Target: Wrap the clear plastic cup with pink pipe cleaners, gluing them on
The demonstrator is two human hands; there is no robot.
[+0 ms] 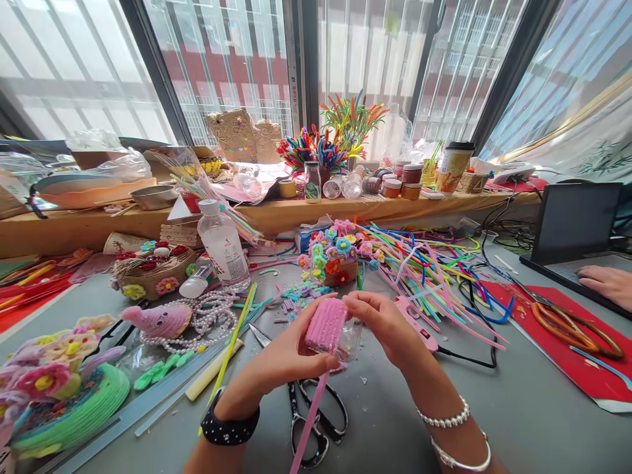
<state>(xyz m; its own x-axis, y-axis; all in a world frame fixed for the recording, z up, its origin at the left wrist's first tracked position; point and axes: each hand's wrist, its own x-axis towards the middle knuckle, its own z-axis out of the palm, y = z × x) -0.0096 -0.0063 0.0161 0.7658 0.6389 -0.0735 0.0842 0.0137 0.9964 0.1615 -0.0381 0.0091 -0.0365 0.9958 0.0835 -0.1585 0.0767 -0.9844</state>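
My left hand [291, 352] is wrapped round a small clear plastic cup [349, 341] partly covered by rows of fuzzy pink pipe cleaner [326, 324]. A loose pink length [311, 421] hangs down past my left thumb toward the table's near edge. My right hand [380, 322] is closed at the cup's upper right edge, its thumb and index finger pinched there; what lies between the fingertips is mostly hidden. Below my hands are black-handled scissors [318, 421], their blades partly behind my left hand. To the right lies a pink glue gun [417, 322] with a black cord.
Pipe cleaners [429, 270] spread behind my right hand. A flower-covered basket [340, 260], a clear bottle [224, 247] and pearl strings [214, 319] stand or lie farther back. Left is a green flower piece [74, 408]. Right are orange-handled pliers [573, 322] and a laptop [582, 227] with another person's hand [609, 286].
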